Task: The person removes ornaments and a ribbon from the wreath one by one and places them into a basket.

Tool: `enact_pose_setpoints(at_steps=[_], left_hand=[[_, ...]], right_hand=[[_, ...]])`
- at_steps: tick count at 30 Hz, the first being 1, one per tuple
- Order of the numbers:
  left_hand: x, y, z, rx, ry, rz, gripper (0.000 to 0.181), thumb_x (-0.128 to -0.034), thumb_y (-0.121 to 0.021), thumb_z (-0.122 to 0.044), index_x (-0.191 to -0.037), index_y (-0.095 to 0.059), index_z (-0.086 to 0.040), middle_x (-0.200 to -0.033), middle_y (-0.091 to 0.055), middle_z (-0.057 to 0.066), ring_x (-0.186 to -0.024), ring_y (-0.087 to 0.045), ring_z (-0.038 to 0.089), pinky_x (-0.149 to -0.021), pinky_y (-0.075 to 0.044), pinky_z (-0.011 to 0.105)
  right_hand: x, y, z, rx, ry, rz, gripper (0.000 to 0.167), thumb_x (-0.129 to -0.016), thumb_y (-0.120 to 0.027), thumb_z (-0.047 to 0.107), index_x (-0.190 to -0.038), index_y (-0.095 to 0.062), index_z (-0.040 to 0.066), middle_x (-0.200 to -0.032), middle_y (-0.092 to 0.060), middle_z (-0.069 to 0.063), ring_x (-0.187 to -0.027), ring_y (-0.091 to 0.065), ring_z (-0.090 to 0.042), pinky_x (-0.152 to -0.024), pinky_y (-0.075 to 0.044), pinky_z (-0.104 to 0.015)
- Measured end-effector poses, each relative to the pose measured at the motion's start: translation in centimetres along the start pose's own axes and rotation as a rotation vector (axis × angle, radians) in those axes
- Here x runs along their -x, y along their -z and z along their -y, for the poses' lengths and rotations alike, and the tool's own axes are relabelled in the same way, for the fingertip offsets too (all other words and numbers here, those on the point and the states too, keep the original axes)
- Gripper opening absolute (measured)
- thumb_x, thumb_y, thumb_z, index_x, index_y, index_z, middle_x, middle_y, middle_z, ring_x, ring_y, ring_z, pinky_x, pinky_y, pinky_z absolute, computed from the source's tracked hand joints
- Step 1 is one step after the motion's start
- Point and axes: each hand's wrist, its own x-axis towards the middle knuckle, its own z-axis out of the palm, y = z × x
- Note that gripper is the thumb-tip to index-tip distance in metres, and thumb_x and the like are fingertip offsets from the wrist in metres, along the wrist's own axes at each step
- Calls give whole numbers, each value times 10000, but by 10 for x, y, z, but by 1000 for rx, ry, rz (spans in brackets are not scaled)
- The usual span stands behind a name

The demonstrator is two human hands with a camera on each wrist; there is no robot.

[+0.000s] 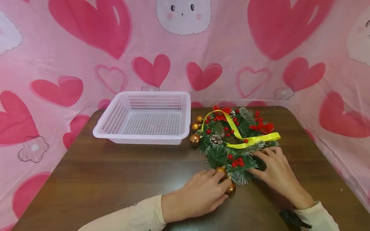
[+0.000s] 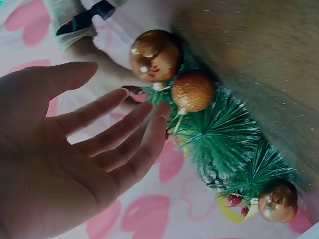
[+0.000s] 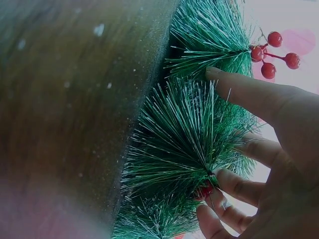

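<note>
A green wreath point(image 1: 216, 155) with red berries, red flowers and a pinecone lies on the right half of the table, a yellow ribbon point(image 1: 245, 141) across it. My left hand point(image 1: 199, 192) is at its lower edge by the gold baubles point(image 1: 231, 188); in the left wrist view the hand point(image 2: 94, 144) has its fingers extended beside a shiny bauble point(image 2: 155, 55) and a glittery one point(image 2: 193, 91). At the wreath's lower right, my right hand point(image 1: 276, 171) touches the green needles with spread, bent fingers; the right wrist view shows the hand point(image 3: 264, 144) with fingertips among the needles point(image 3: 179, 134).
A white perforated basket point(image 1: 185, 138) stands at the back left of the brown table point(image 1: 115, 179), close to the wreath. More gold baubles point(image 1: 195, 140) hang at the wreath's left edge. A pink heart-patterned cloth point(image 1: 231, 45) surrounds the table behind.
</note>
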Motion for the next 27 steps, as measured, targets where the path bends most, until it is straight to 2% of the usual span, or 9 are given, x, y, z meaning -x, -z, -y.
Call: enact_pose_setpoints(at_steps=[5,9,13,18,27], left_hand=[[-5,-8,-3,-6,0,-3,223,-964,-622,-383,-1142,-649,-252,-1076,-603,-19,-881,-578,146,-630,-502,266],[-7,-13,-5,25,-8,27,246,-964,-628,-380,-1180,-642,-264,-1069,-601,-19,-886,-578,146,-621,-508,263],[-7,-17,-5,78,6,64,285,-944,-664,-379,-1195,-622,-253,-1038,-581,-23,-875,-575,133,-573,-500,245],[-8,-23,-4,137,34,84,295,-912,-711,-356,-1138,-579,-221,-1015,-538,-19,-847,-576,118,-503,-475,226],[-8,-21,0,197,-2,146,357,-879,-763,-283,-1172,-574,-207,-1048,-531,-16,-814,-576,94,-511,-485,207]], right_hand=[[-1,0,2,0,7,2,535,-606,-938,329,-1036,-735,84,-986,-646,-159,-1000,-457,-407,-640,-423,-576],[-2,0,2,-5,10,-2,527,-608,-936,321,-1033,-735,83,-995,-646,-169,-995,-459,-414,-672,-418,-592],[-1,0,1,-6,23,-23,525,-601,-938,320,-1026,-738,85,-991,-648,-169,-988,-467,-415,-684,-419,-598],[0,1,1,0,29,-38,523,-597,-938,323,-1021,-740,88,-985,-646,-163,-987,-469,-412,-678,-423,-593],[2,0,1,11,14,-31,528,-596,-939,347,-1012,-743,88,-976,-649,-147,-975,-469,-397,-677,-428,-580]])
